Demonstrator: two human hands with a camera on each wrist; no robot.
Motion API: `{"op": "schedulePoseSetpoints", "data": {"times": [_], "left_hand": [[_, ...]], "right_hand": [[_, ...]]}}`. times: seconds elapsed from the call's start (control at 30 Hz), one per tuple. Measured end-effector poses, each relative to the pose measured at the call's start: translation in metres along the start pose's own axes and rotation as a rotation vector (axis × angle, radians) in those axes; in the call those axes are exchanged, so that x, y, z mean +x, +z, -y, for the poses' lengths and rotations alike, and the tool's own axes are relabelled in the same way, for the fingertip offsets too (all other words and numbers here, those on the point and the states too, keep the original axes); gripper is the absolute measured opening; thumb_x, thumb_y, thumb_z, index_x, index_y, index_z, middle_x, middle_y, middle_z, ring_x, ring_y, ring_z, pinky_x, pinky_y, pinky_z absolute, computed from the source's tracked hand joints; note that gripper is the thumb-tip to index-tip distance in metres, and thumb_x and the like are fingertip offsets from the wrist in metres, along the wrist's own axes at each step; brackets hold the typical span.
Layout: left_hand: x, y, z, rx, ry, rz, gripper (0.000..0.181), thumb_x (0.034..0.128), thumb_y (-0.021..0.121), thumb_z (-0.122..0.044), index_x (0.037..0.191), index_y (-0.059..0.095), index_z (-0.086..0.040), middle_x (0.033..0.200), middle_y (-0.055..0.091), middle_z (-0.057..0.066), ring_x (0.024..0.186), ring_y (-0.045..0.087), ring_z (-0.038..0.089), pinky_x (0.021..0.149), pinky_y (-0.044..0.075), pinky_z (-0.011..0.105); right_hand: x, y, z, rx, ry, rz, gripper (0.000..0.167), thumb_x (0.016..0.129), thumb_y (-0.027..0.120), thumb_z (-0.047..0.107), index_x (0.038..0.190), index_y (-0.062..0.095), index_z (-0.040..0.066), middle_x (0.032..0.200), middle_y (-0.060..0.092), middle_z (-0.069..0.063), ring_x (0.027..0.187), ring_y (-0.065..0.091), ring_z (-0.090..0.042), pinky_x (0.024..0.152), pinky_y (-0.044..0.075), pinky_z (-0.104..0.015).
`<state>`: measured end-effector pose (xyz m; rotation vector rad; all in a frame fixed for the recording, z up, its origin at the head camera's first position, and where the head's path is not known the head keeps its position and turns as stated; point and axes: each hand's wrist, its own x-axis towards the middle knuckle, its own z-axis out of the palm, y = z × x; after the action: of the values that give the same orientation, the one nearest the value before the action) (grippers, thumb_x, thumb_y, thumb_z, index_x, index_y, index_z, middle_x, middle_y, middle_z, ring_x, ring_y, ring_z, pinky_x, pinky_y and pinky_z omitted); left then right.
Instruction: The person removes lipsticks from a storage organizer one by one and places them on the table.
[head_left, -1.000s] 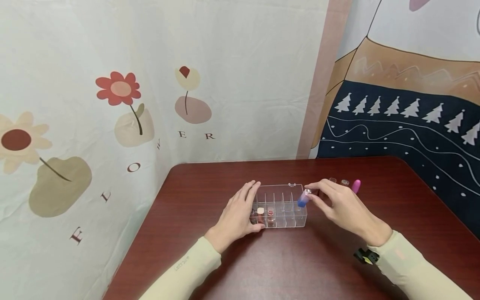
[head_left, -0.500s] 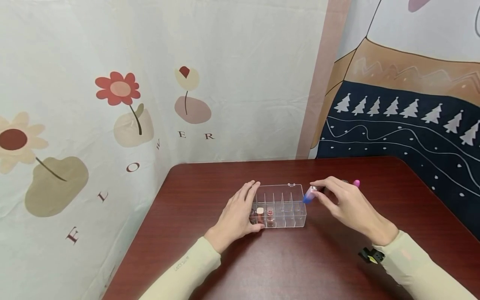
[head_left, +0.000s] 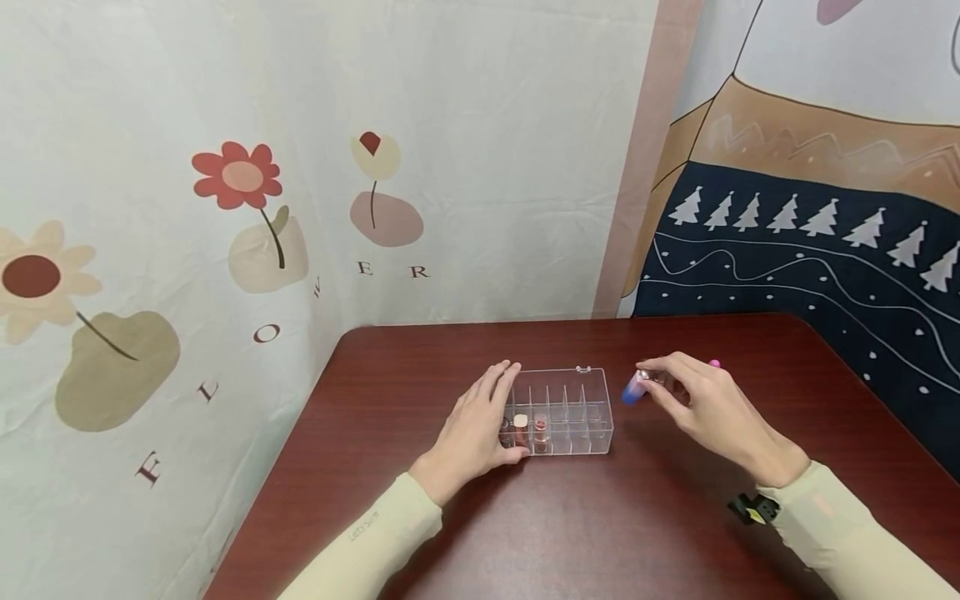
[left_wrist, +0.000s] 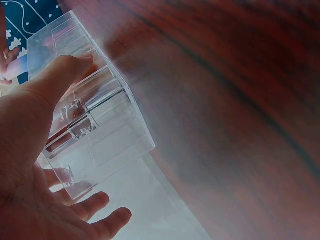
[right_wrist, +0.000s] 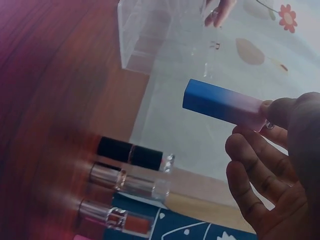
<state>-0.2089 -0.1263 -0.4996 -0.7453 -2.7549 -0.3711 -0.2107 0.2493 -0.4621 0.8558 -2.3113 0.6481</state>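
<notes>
My left hand [head_left: 468, 429] grips the left end of a clear divided lipstick organizer [head_left: 591, 440], thumb [left_wrist: 75, 67] on the near side and fingers behind. Two lipsticks, one with a pale top [head_left: 521, 428] and one reddish [head_left: 541, 433], stand in compartments by that hand; its palm partly hides another. Off the organizer's right side, my right hand [head_left: 708, 412] pinches a lipstick tube [right_wrist: 220, 104] by its pale pink end, between thumb and fingers. The tube fades from pink to blue, and its blue end tilts down and left, apart from the organizer.
Beyond the right hand several tubes stand on the table: a black one [right_wrist: 131, 151], a silver-and-clear one [right_wrist: 130, 183] and a reddish one [right_wrist: 135, 223]. A bright pink tip [head_left: 715, 363] shows behind the hand. Printed cloth [head_left: 510, 183] hangs along the table's far edge [head_left: 480, 323].
My right hand has drawn away to the right from the organizer's right end, carrying the blue-and-pink lipstick tube. The left hand and the organizer have stayed in place.
</notes>
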Motion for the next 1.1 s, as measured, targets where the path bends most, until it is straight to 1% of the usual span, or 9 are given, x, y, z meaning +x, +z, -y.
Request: {"op": "schedulePoseSetpoints", "data": {"times": [0.13,0.33,0.47,0.6,0.7,0.87,1.0,1.1], "left_hand": [[0.0,0.0,0.0,-0.003,0.0,-0.001,0.142,0.0708,0.114,-0.048,0.18,0.034,-0.008,0.182,0.046,0.017,0.161,0.059,0.042,0.127,0.058,0.061],[0.0,-0.001,0.0,0.001,0.002,0.001,0.142,0.0709,0.114,-0.048,0.181,0.034,-0.009,0.182,0.046,0.017,0.162,0.058,0.042,0.128,0.057,0.061],[0.0,-0.001,-0.001,0.0,-0.003,0.008,0.142,0.0717,0.114,-0.048,0.181,0.033,-0.009,0.183,0.045,0.016,0.163,0.057,0.041,0.129,0.057,0.061],[-0.001,-0.001,-0.001,-0.003,-0.005,0.01,0.141,0.0719,0.114,-0.048,0.181,0.033,-0.009,0.183,0.045,0.016,0.163,0.057,0.041,0.128,0.057,0.061],[0.0,-0.002,-0.001,-0.005,-0.004,0.009,0.141,0.0717,0.114,-0.047,0.181,0.033,-0.009,0.182,0.045,0.016,0.162,0.058,0.041,0.128,0.057,0.061],[0.0,-0.001,-0.001,-0.009,0.004,0.002,0.141,0.0713,0.114,-0.047,0.181,0.034,-0.008,0.182,0.046,0.017,0.162,0.058,0.042,0.128,0.057,0.062],[-0.001,-0.001,0.0,-0.009,0.008,-0.003,0.141,0.0709,0.114,-0.047,0.18,0.034,-0.007,0.182,0.046,0.018,0.162,0.058,0.043,0.128,0.057,0.062],[-0.001,0.0,0.0,-0.008,0.008,-0.003,0.141,0.0709,0.114,-0.047,0.18,0.034,-0.008,0.182,0.046,0.019,0.161,0.058,0.043,0.128,0.057,0.061]], "right_hand": [[-0.003,0.001,-0.006,0.003,0.024,0.011,0.041,0.09,0.098,0.002,0.127,0.083,0.007,0.103,0.078,0.004,0.083,0.061,-0.003,0.07,0.054,-0.013],[-0.006,0.002,-0.015,0.006,0.066,0.046,0.038,0.093,0.097,0.005,0.129,0.082,0.008,0.111,0.083,0.002,0.086,0.061,-0.002,0.07,0.054,-0.017],[-0.008,0.002,-0.021,-0.01,0.086,0.069,0.036,0.095,0.096,0.008,0.128,0.083,0.01,0.113,0.083,0.0,0.086,0.061,-0.002,0.071,0.056,-0.023],[-0.01,0.002,-0.025,-0.025,0.108,0.09,0.035,0.095,0.096,0.011,0.127,0.083,0.011,0.112,0.083,0.0,0.086,0.062,-0.004,0.073,0.056,-0.028],[-0.012,0.002,-0.028,-0.028,0.129,0.107,0.033,0.095,0.097,0.012,0.126,0.084,0.012,0.109,0.083,0.002,0.086,0.062,-0.004,0.075,0.056,-0.028],[-0.015,0.003,-0.032,-0.03,0.155,0.137,0.029,0.097,0.096,0.014,0.123,0.084,0.012,0.108,0.084,0.003,0.088,0.066,-0.005,0.078,0.061,-0.027],[-0.017,0.004,-0.034,-0.034,0.163,0.163,0.026,0.098,0.095,0.014,0.122,0.085,0.012,0.11,0.085,0.002,0.089,0.067,-0.007,0.079,0.065,-0.031],[-0.018,0.004,-0.035,-0.038,0.16,0.175,0.024,0.099,0.094,0.014,0.121,0.085,0.012,0.112,0.086,0.001,0.09,0.069,-0.008,0.08,0.067,-0.037]]}}
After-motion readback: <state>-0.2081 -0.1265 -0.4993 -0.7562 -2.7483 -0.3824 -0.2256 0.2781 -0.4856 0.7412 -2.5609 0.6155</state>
